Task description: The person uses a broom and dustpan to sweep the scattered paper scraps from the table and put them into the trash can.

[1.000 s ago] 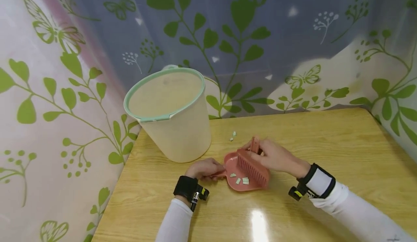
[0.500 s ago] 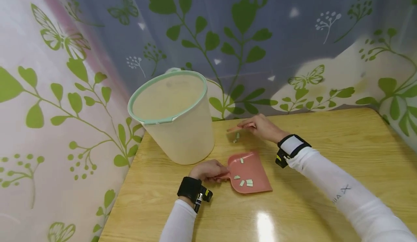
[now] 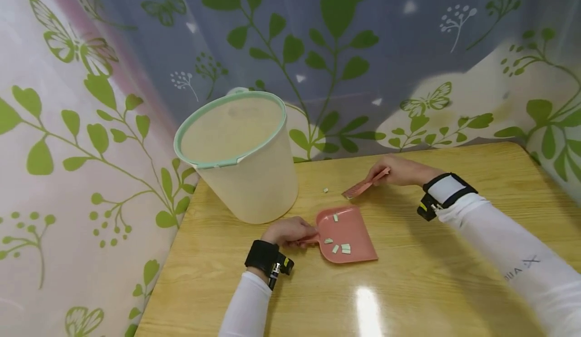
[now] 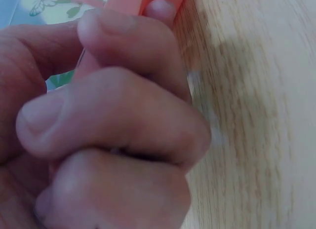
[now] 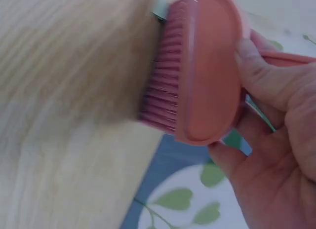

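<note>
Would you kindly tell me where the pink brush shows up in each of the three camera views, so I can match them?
Head view: the pink brush lies right of centre, held by the right hand, above the dustpan.
Left wrist view: not in it; only the left hand gripping the dustpan's handle.
Right wrist view: the brush fills the upper centre, bristles leftward.
Shared landmark: the wooden table, seen in all three.

wooden table [image 3: 454, 276] (glossy, light glare) | leaf-and-butterfly curtain [image 3: 363, 49] behind
</note>
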Motion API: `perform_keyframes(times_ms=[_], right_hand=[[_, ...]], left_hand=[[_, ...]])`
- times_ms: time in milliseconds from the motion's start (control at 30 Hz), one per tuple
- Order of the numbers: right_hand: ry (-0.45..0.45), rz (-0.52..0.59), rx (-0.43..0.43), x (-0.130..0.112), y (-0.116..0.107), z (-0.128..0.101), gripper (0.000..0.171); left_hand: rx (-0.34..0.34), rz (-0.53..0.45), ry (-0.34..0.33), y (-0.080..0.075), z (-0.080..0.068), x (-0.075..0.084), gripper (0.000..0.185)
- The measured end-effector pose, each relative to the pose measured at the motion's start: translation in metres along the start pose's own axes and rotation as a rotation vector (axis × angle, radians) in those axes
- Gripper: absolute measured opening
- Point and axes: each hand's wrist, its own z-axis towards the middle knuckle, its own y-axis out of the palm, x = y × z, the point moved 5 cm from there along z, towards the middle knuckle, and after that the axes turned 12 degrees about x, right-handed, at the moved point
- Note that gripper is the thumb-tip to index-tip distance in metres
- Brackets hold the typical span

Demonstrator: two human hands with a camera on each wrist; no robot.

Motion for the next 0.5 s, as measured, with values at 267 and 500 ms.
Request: perform_keyframes(times_ms=[267,500], right_hand=[[-0.031,0.038,0.047,-0.003,-0.007,-0.003,0.018],[0.018,0.023,-0.058,-0.005,-0.013,-0.019,0.019]], left_hand=[[0.01,-0.01,-0.006,-0.001,0.0,0.0,0.04],[0.001,-0.011,0.023,0.001,0.0,0.002,0.042]])
